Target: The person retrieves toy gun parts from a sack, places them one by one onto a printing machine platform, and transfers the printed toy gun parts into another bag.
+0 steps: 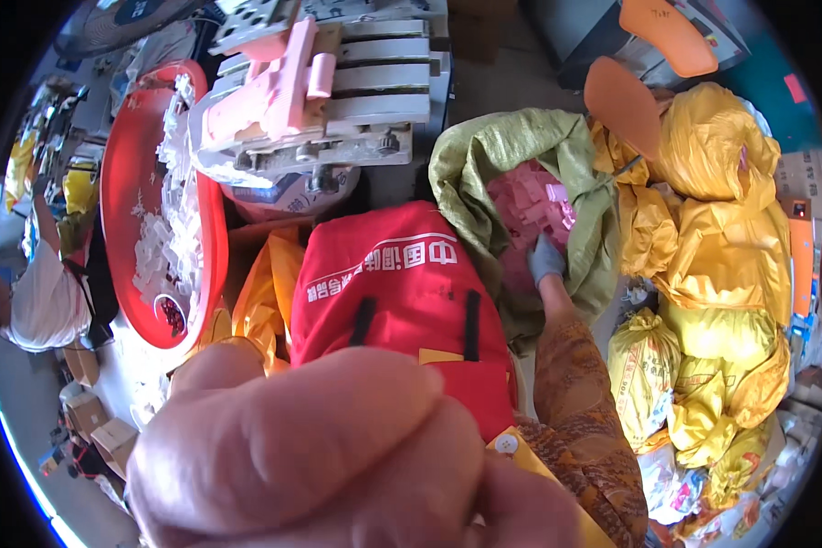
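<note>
My left hand [310, 447] is bare and looms very close at the bottom of the head view. Its fingers are curled and pressed together; whatever they may hold is hidden. My right arm, in a brown patterned sleeve, reaches forward to an open green woven sack [470, 151]. The right hand [546, 259] wears a pale grey glove and is inside the sack, touching pink plastic pieces [530, 201]. Its fingertips are too unclear to show a grip. A red apron [393, 292] with black straps covers my lap, left of the sack.
A red tub [119, 210] of white plastic pieces stands at left. Ahead, a pink toy-gun-shaped part [283, 91] lies on a slatted grey machine [379, 110]. Yellow bags [721, 256] crowd the right beside an orange chair [623, 105]. Another person [50, 297] is at far left.
</note>
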Demonstrator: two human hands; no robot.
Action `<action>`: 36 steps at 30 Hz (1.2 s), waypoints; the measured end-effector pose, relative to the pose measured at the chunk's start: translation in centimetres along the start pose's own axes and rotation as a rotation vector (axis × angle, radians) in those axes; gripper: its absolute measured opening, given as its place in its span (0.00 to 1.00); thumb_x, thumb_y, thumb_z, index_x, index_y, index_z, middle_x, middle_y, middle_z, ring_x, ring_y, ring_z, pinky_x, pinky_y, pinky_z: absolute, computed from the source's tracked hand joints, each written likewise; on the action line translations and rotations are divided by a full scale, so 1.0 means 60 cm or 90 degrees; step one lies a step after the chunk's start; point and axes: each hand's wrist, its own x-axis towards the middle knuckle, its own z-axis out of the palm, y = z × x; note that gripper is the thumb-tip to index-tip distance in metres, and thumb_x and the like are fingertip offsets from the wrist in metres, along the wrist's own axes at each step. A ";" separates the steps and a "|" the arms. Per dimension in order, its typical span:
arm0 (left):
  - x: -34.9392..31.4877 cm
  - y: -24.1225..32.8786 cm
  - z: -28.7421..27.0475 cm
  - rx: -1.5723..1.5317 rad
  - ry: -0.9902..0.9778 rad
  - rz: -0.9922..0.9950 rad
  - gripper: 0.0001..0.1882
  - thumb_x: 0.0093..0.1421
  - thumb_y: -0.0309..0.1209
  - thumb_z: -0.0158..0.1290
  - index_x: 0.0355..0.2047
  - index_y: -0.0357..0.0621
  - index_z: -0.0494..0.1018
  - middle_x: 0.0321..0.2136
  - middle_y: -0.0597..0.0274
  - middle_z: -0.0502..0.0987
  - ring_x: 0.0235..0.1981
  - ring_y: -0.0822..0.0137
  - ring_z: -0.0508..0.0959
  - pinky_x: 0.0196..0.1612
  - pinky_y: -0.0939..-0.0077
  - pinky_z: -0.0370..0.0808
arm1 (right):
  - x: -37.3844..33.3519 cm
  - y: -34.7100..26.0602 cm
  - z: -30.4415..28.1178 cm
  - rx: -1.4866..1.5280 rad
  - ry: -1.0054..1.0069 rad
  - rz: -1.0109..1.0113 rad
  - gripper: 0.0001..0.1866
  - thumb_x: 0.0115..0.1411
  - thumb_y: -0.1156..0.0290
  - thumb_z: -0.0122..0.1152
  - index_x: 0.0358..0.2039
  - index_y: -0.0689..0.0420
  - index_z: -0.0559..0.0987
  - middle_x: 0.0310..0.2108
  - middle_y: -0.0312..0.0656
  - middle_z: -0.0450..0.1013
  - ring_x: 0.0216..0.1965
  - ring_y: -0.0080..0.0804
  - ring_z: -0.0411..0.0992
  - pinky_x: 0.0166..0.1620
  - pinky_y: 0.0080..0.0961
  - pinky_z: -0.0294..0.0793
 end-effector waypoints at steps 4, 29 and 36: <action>-0.006 0.021 -0.008 0.019 0.010 -0.004 0.07 0.50 0.22 0.50 0.30 0.34 0.73 0.29 0.52 0.76 0.31 0.60 0.75 0.36 0.72 0.71 | -0.014 0.051 0.016 -0.018 -0.060 -0.006 0.22 0.58 0.52 0.43 0.37 0.55 0.78 0.39 0.56 0.74 0.42 0.52 0.73 0.47 0.45 0.71; -0.196 -0.192 -0.040 0.319 0.479 -0.674 0.10 0.57 0.23 0.48 0.39 0.40 0.75 0.37 0.52 0.76 0.41 0.56 0.76 0.46 0.69 0.70 | -0.167 -0.049 -0.307 1.388 -0.201 -0.160 0.26 0.61 0.57 0.48 0.57 0.56 0.64 0.50 0.47 0.67 0.47 0.39 0.68 0.50 0.34 0.67; -0.202 -0.325 0.018 0.453 0.481 -0.538 0.05 0.55 0.30 0.50 0.27 0.43 0.73 0.23 0.54 0.75 0.27 0.52 0.75 0.30 0.60 0.72 | -0.166 -0.287 -0.482 1.278 -0.254 -0.531 0.27 0.63 0.62 0.46 0.58 0.63 0.61 0.53 0.54 0.65 0.52 0.44 0.67 0.52 0.35 0.68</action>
